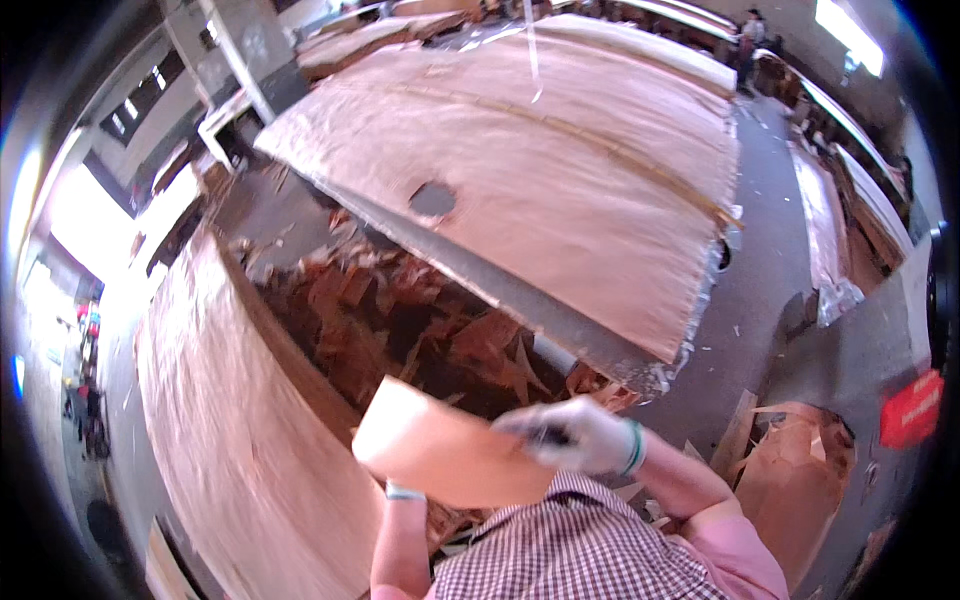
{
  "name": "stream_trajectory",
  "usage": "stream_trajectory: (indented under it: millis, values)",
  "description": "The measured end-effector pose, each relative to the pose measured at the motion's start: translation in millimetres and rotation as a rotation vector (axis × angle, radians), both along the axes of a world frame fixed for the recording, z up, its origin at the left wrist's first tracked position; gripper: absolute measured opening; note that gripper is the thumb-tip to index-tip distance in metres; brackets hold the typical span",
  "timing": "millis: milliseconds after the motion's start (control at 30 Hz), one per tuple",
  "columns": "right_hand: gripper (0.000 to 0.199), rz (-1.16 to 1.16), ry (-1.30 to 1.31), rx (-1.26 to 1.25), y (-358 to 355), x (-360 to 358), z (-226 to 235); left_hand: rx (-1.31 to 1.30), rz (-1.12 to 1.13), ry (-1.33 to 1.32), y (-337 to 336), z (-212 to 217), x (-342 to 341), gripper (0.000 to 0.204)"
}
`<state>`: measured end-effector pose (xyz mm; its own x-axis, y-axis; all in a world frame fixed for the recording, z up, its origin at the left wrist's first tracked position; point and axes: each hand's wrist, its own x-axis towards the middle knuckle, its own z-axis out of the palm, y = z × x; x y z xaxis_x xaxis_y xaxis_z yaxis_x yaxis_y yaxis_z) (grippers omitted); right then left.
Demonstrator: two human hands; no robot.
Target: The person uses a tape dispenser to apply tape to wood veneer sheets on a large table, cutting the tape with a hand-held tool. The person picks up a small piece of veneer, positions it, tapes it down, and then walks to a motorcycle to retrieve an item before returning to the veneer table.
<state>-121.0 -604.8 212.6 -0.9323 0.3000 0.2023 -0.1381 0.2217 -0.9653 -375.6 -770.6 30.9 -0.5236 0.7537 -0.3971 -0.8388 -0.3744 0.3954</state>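
Note:
A rectangular piece of thin wood veneer [450, 445], light tan and slightly curved, is held up in front of my chest. My right hand [587, 436], in a white glove with a green-edged cuff, grips its right end. Dark patches show at those fingers; whether they are stains or a small object, I cannot make out. Only the gloved wrist of my left hand [404, 491] shows below the veneer's left part. The sheet hides its fingers. Just beyond the piece lies a heap of torn veneer scraps [350, 310].
A wide stack of large veneer sheets [560, 190] with a dark hole lies ahead. Another tall veneer stack [230, 430] stands close on my left. At right are a bundle of veneer offcuts [795, 480] and a red sign [912, 408]. A person [750, 40] is far back.

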Motion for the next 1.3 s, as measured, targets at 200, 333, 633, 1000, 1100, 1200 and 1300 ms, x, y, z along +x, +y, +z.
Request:
stream_trajectory:
  millis: [200,333,633,1000,1100,1200,1300]
  values:
    - [0.03,-0.181,-0.242,-0.261,125,-61,-38,0.129,0.464,-0.1,44,-6,-144,0.066]
    - [0.022,-0.172,-0.364,-0.214,195,-102,-48,0.202,0.468,-0.037,93,37,-197,0.07]
    - [0.026,-0.287,-0.596,0.142,291,-196,-60,-0.357,0.239,0.22,196,17,-333,0.034]
    - [0.025,-1.575,0.039,0.595,359,-295,-51,0.57,-0.721,0.122,547,99,-534,0.019]
    - [0.031,-1.546,-0.066,0.693,339,-315,-72,0.44,-0.495,0.305,579,67,-521,0.022]
    - [0.044,-1.319,-0.318,0.754,329,-345,-131,0.153,-0.853,0.184,572,-8,-501,0.039]
    - [0.043,-1.206,-0.611,0.472,316,-361,-190,-0.31,-0.702,-0.136,529,-76,-486,0.04]
